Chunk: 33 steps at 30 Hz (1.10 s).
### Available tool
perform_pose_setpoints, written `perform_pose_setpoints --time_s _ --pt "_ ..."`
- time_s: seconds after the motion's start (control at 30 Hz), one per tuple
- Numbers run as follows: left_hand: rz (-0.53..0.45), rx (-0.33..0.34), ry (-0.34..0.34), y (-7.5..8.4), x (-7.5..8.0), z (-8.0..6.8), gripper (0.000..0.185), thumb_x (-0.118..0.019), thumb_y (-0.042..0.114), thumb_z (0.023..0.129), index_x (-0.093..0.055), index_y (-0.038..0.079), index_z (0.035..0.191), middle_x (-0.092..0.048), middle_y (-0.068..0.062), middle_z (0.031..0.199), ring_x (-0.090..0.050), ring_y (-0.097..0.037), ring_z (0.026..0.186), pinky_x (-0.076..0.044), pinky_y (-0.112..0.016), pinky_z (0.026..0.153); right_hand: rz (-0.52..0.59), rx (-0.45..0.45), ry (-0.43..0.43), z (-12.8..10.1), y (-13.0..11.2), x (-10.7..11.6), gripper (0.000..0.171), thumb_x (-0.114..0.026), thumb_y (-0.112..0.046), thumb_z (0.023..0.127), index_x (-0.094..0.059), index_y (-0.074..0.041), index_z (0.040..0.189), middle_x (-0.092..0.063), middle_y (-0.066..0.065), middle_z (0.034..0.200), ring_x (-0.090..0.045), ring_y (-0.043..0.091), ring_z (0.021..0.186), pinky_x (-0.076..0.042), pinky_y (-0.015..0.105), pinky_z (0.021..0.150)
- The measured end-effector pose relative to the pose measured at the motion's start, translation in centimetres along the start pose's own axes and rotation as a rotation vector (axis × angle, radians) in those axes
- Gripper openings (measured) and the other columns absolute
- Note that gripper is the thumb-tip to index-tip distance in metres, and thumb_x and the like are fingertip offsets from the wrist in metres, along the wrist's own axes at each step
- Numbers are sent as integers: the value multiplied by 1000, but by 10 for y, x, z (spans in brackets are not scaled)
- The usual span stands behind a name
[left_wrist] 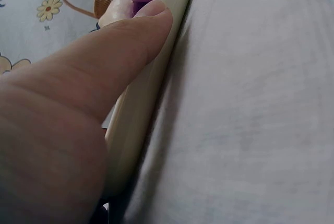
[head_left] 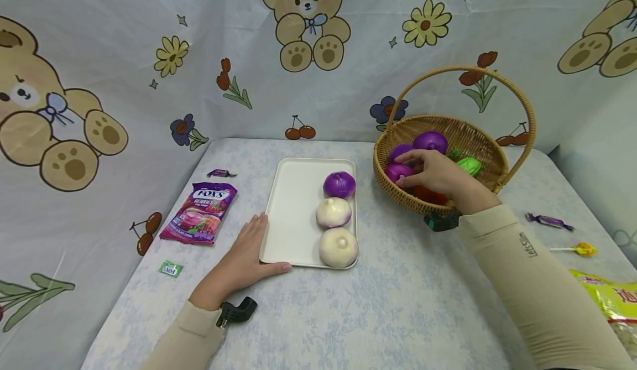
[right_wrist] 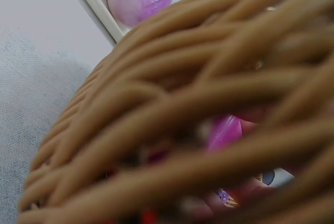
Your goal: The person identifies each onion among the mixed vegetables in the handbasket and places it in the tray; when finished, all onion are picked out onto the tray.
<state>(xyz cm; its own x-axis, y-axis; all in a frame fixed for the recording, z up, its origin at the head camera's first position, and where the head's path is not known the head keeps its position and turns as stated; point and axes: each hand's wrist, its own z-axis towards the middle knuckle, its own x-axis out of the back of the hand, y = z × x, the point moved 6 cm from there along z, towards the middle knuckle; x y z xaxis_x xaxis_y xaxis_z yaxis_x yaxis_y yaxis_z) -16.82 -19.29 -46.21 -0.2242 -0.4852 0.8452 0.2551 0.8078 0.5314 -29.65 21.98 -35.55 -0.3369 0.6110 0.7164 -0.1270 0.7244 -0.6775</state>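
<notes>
My right hand (head_left: 434,175) reaches over the near rim of a wicker basket (head_left: 485,137), its thumb and fingers around a purple onion (head_left: 396,172). More purple onions (head_left: 430,141), a green vegetable (head_left: 469,165) and something red (head_left: 429,195) lie in the basket. Woven strands hide most of that hand in the right wrist view. My left hand (head_left: 244,256) rests along the near left corner of a white tray (head_left: 291,209), fingers straight, thumb (left_wrist: 141,31) against its edge. Along the tray's right side stand a purple onion (head_left: 339,185) and two whitish onions (head_left: 338,247) in a row.
On the left lie a purple candy bag (head_left: 201,213), a wrapped candy (head_left: 221,173) and a green packet (head_left: 171,269). At right are a purple-wrapped candy (head_left: 549,222), a yellow lollipop (head_left: 584,249) and a yellow bag (head_left: 609,303). The basket's handle (head_left: 528,110) arches high.
</notes>
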Motion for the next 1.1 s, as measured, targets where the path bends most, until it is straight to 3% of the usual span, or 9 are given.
perform_pose_setpoints --time_s 0.83,1.1 --pt "-19 -15 10 1 1 -1 138 -74 81 78 -10 -2 167 -10 -16 174 0 -31 159 -6 -53 126 167 -18 69 -6 4 9 62 -82 -24 96 -57 -7 150 -54 22 147 -49 42 132 -41 61 110" --pt "-12 -13 9 2 2 -1 138 -73 82 78 -10 -2 167 -10 -16 174 0 -32 159 -6 -53 126 176 -56 85 -15 -6 21 62 -83 -32 95 -58 -13 149 -55 20 143 -51 40 130 -48 59 105"
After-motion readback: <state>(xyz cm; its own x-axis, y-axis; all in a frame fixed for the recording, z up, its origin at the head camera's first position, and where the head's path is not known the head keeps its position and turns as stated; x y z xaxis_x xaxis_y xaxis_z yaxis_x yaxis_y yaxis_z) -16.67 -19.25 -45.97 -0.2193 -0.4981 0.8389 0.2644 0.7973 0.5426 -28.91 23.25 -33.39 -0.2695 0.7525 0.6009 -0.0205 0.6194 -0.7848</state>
